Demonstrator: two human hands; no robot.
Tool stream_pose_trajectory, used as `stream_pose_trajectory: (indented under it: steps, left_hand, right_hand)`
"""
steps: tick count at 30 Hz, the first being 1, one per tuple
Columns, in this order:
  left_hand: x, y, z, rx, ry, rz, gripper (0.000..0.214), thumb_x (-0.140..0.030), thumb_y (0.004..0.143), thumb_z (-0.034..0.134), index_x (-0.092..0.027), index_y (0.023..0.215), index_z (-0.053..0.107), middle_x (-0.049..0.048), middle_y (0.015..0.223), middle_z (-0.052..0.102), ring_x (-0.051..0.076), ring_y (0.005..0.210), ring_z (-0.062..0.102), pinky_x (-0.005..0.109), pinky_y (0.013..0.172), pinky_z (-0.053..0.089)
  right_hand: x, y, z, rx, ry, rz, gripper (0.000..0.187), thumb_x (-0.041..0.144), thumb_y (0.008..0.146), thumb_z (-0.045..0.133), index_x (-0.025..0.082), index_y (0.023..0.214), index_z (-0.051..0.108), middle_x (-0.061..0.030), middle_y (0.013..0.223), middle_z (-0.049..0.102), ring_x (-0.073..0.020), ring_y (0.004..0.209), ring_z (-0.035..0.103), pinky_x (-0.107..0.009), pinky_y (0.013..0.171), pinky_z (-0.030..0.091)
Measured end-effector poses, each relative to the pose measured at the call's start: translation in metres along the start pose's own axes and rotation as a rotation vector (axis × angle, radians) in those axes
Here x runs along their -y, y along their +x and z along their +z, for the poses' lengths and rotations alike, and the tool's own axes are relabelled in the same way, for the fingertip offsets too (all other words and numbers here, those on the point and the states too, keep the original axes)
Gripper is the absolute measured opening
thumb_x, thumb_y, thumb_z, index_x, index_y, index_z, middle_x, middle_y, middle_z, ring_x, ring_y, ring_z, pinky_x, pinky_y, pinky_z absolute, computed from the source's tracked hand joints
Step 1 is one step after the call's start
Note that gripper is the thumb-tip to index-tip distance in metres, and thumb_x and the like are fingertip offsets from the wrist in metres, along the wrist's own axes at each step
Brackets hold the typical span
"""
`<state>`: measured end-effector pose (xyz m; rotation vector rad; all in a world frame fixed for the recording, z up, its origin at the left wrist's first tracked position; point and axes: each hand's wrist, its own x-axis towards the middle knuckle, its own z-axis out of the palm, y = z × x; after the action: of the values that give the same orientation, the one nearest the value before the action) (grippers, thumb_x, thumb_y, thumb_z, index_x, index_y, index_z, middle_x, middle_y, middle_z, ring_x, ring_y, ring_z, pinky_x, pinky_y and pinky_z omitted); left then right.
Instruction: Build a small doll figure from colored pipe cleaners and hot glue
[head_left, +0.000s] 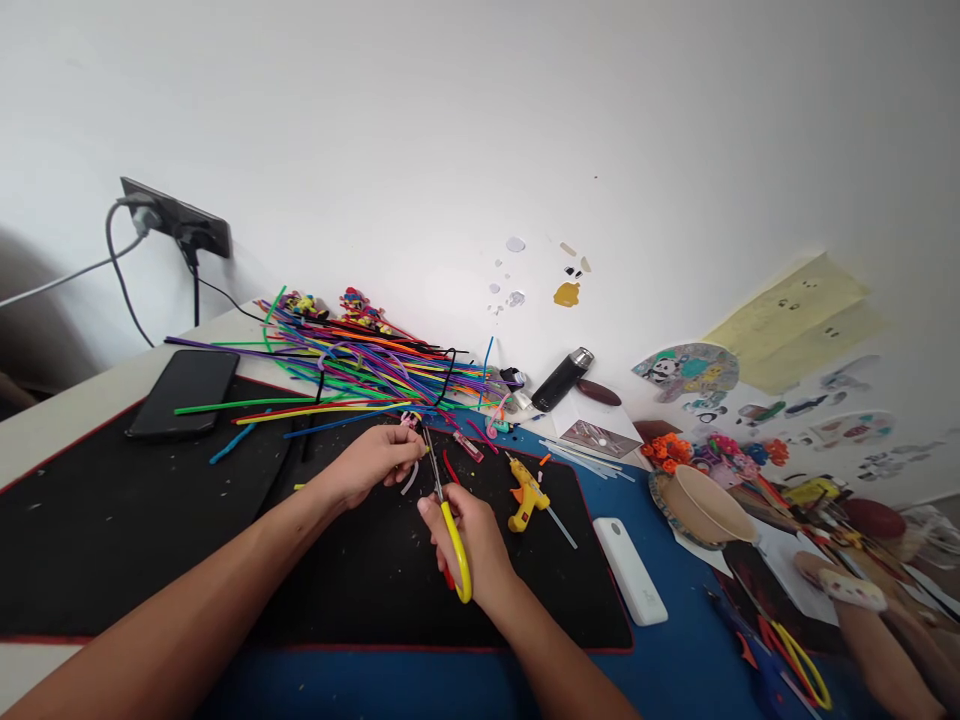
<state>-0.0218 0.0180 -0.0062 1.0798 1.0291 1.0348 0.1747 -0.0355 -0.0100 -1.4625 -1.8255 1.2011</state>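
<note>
Right now, your right hand point(472, 530) is wrapped around the scissors point(457, 545), and your left hand point(382, 462) pinches a small yellowish piece point(427, 449), mostly hidden by the fingertips, just beside the blades. Off to your right sits a beige bowl point(709, 503); its contents can't be made out. Your scissors, yellow-and-red handled with slim metal blades, point toward the colourful pipe cleaners point(360, 370), above the black mat point(345, 590).

Phone point(184, 390) lies across rear-left edge of mat point(112, 540). Power bank point(630, 570) lies just beside mat's right edge. Thermos point(558, 382) lies behind mat; bowl point(709, 505), right of mat.
</note>
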Motion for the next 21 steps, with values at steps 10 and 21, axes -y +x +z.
stream_pose_trajectory:
  steps: [10,21]
  left_hand:
    - [0.0020,0.0013,-0.0007,0.010,-0.002,-0.009,0.028,-0.044,0.068,0.075,-0.018,0.071,0.063,-0.0041,0.050,0.052,0.010,0.045,0.040,0.022,0.045,0.024]
    - [0.0007,0.0015,-0.0013,0.005,-0.011,-0.026,0.026,-0.041,0.067,0.075,-0.019,0.068,0.062,-0.0039,0.050,0.051,0.010,0.044,0.039,0.022,0.044,0.023]
  right_hand:
    - [0.0007,0.0008,0.0028,-0.011,-0.003,0.035,0.043,0.063,0.094,0.068,0.023,0.085,0.056,0.0058,0.059,0.053,-0.0099,0.040,0.049,-0.020,0.040,0.031]
    - [-0.0007,0.0021,0.0054,-0.029,-0.031,0.057,0.040,0.057,0.096,0.066,0.025,0.080,0.048,0.0057,0.054,0.050,-0.0123,0.043,0.048,-0.023,0.042,0.030]
